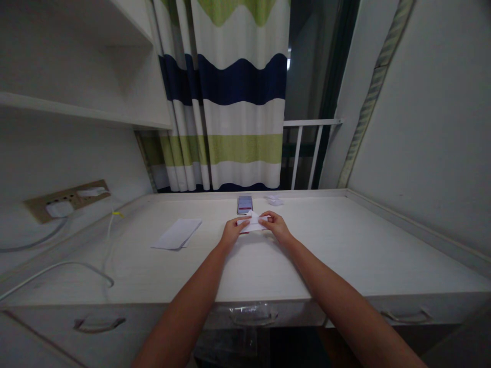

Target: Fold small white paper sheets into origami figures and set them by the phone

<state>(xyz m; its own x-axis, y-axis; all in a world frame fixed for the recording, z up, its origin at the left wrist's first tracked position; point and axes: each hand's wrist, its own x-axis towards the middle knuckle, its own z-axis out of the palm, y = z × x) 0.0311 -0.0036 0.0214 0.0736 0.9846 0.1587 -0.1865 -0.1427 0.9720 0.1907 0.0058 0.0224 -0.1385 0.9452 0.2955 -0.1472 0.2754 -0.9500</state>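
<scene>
Left hand point(231, 231) and right hand point(279, 228) each pinch one end of the folded paper point(253, 223) over the desk point(264, 276), apparently for even control (creases too small to read). Phone point(245, 204) just beyond, lit, presumably for viewing.

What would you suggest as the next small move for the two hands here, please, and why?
I would probably slide both thumbs along the folded paper to press it flatter: the left hand and right hand already grip its opposite ends, and a pointed part shows between them.
</scene>
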